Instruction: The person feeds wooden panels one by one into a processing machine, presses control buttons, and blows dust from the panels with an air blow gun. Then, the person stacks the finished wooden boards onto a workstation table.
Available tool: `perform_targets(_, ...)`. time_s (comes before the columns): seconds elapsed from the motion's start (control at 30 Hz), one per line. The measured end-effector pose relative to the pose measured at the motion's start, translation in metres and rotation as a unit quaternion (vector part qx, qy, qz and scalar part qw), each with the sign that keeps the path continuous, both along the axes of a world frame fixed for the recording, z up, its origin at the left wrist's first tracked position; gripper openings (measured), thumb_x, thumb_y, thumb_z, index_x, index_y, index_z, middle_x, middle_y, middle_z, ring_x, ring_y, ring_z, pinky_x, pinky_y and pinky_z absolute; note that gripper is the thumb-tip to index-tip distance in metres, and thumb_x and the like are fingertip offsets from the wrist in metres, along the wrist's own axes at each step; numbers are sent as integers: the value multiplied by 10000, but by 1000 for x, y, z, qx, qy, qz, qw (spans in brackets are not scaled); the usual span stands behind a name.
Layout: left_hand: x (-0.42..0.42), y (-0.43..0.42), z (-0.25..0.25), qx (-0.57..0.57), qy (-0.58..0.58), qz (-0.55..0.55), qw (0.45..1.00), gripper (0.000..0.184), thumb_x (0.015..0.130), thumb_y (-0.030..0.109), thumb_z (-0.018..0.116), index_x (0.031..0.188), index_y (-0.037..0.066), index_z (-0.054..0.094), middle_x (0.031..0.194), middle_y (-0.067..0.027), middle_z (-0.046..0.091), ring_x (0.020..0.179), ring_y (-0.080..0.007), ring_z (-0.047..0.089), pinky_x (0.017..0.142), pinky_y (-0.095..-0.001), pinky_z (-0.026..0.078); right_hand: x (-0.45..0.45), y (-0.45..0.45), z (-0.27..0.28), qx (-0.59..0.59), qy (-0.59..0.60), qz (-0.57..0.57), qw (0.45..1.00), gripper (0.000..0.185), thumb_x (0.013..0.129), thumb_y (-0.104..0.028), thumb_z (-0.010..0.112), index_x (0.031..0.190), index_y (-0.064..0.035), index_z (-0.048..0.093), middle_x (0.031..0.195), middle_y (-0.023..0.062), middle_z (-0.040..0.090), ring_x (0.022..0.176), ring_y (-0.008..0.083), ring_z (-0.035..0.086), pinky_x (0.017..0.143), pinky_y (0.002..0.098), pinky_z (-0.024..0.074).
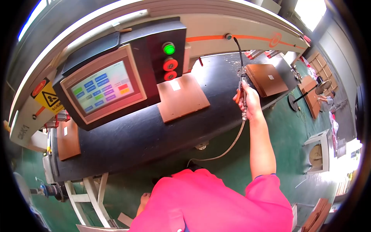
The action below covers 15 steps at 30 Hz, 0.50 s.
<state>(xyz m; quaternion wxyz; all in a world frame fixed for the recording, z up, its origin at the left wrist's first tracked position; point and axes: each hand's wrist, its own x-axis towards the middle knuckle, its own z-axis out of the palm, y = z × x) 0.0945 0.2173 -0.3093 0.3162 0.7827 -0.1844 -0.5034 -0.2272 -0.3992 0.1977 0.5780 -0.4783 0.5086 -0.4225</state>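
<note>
Beside the right part of the bench (147, 143), the right hand (252, 101) grips an air gun (243, 74) upright, seemingly keeping its hose (243, 127) off the boards (258, 79); the left hand's (145, 198) state cannot be told.

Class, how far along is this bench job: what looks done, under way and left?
Labelling looks done: the left panel, middle panel and right-hand stack all show white labels. Under way: the right hand holds a hose-fed nozzle tool beside that stack; airflow can't be seen. Probably left: clearing pale specks off the table.
</note>
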Motion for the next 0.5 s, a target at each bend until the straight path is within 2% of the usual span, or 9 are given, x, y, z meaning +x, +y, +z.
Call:
perform_targets(0.03, -10, -29, 64, 22, 71, 140, 987, 211, 925, 160, 545, 981, 5, 675, 901, -121, 700, 829, -231, 657, 756, -338, 527, 3, -4, -2, 5, 6, 7, 1000, 427, 1007, -450, 494, 856, -60, 580, 613, 111, 632, 364, 83, 474, 311, 205, 316)
perform_targets(0.17, -6, -33, 48, 5, 51, 131, 990, 195, 930, 159, 549, 971, 11, 668, 847, -93, 674, 745, -189, 629, 681, -326, 518, 15, -8, -7, 20, 18, 7, 1000, 446, 999, -470, 505, 846, -57, 579, 601, 103, 621, 361, 91, 467, 312, 212, 307)
perform_targets(0.23, -13, -64, 114, 20, 52, 175, 983, 195, 931, 176, 554, 963, 21, 667, 823, -83, 663, 714, -169, 614, 653, -320, 511, 20, -7, -5, 18, 18, 5, 1000, 461, 991, -485, 514, 838, -56, 580, 603, 99, 621, 366, 96, 465, 320, 222, 312)
perform_targets(0.3, -12, -53, 99, 15, -4, 96, 995, 240, 917, 217, 571, 1005, 20, 675, 837, -89, 675, 727, -182, 626, 659, -334, 515, 20, -7, -9, 16, 15, 26, 999, 474, 976, -505, 536, 860, -51, 599, 620, 85, 628, 379, 96, 466, 341, 236, 324)
perform_targets(0.33, -17, -43, 89, 25, -12, 84, 996, 266, 909, 236, 580, 1027, 18, 678, 847, -91, 682, 737, -189, 633, 664, -339, 517, 33, -9, -9, 30, 80, 4, 996, 473, 965, -510, 556, 912, -44, 619, 639, 71, 638, 399, 96, 482, 361, 231, 336)
perform_targets(0.37, -17, -46, 93, 59, 14, 130, 990, 294, 898, 249, 587, 1050, 16, 680, 865, -93, 690, 751, -197, 644, 672, -341, 519, 35, -3, -3, 44, 109, -15, 993, 456, 954, -505, 578, 946, -52, 631, 649, 54, 643, 414, 96, 496, 375, 220, 345)
perform_targets(0.4, -17, -38, 80, 66, -1, 119, 991, 345, 872, 281, 592, 1068, 12, 684, 904, -111, 710, 785, -233, 662, 715, -365, 523, 33, -10, -12, 65, 106, -27, 992, 486, 930, -539, 593, 916, -55, 645, 641, 55, 643, 427, 95, 500, 383, 214, 359)
perform_targets(0.47, -21, -42, 76, 86, -12, 69, 994, 368, 843, 339, 593, 976, 17, 714, 933, -195, 709, 899, -318, 682, 827, -423, 519, 5, -39, -44, 48, 8, -46, 998, 430, 961, -516, 559, 908, -95, 628, 642, 41, 633, 404, 99, 495, 339, 213, 335)
perform_targets(0.5, -24, -52, 87, 85, -60, 102, 989, 358, 836, 333, 604, 941, 10, 717, 931, -215, 705, 945, -332, 684, 853, -426, 517, -15, -39, -38, 60, 3, 32, 998, 414, 974, -516, 535, 926, -111, 606, 651, 44, 626, 382, 104, 476, 306, 233, 307)
